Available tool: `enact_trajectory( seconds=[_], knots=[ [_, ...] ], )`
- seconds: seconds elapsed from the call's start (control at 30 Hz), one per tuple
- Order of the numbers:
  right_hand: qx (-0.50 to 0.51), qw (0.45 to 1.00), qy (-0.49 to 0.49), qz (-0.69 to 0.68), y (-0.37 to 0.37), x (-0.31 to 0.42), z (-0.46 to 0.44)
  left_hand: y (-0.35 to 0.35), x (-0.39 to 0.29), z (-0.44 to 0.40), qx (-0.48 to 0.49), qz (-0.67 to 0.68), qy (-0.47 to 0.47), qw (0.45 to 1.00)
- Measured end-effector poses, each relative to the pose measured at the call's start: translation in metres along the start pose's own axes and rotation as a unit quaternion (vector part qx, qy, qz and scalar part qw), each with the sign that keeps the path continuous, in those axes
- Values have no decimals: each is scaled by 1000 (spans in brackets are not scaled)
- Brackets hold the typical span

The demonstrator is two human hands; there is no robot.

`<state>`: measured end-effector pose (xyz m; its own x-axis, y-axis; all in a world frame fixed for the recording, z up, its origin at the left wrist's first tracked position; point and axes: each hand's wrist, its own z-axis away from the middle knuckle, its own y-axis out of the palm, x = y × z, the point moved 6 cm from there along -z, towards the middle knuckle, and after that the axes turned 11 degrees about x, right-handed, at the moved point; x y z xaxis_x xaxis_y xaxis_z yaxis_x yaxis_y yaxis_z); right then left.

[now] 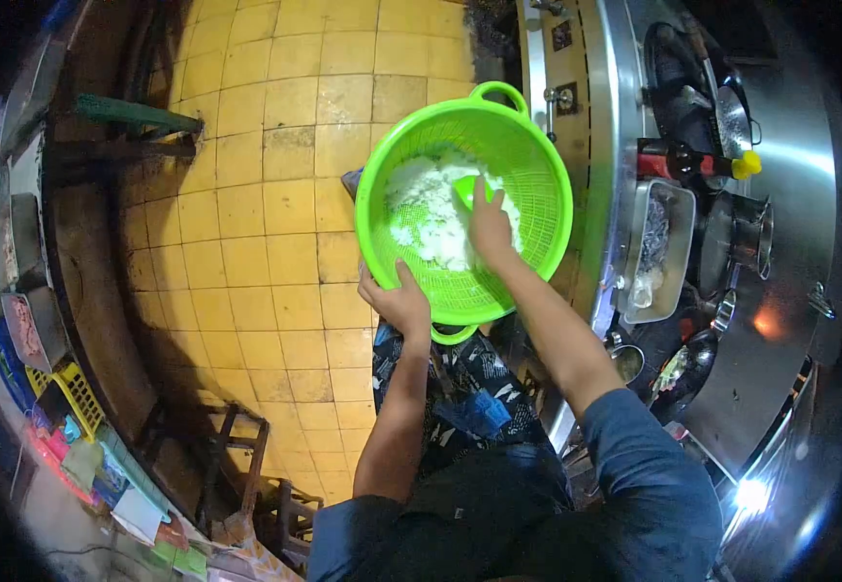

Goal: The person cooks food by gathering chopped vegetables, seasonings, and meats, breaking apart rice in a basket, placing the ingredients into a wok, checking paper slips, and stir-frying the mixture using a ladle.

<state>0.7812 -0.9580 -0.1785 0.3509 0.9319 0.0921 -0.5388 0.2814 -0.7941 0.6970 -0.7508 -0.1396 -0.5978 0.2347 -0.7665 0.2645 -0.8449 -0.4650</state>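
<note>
A large green basket (544, 247) with slatted walls and two loop handles is in front of my body. White rice-like food (419, 194) covers part of its bottom. My left hand (399, 303) grips the basket's near left rim, thumb inside and fingers outside. Inside the basket, my right hand (492, 225) is closed on a small green scoop (466, 190), index finger stretched along it. The scoop touches the white food, and its far side is partly hidden by my fingers.
At right runs a metal stove counter (789, 242) with pans, a red bottle with yellow cap (697, 163), a plastic tub (675, 281) and a wok (689, 367). Wooden stools (246, 456) stand lower left. A shelf at far left holds trays and a yellow basket (79, 393).
</note>
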Motion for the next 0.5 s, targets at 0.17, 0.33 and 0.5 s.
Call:
enact_trajectory(
  seconds=[0.17, 0.33, 0.5],
  knots=[
    [-20, 998, -41, 51, 21, 39, -4, 0, -13, -2, 18, -22, -9, 1000],
    [76, 993, -89, 6, 46, 58, 7, 1, -9, -2, 14, -27, -8, 1000],
    [88, 994, -57, -22, -10, 39, -15, 0, -3, -2, -1, -54, 12, 998]
  ],
)
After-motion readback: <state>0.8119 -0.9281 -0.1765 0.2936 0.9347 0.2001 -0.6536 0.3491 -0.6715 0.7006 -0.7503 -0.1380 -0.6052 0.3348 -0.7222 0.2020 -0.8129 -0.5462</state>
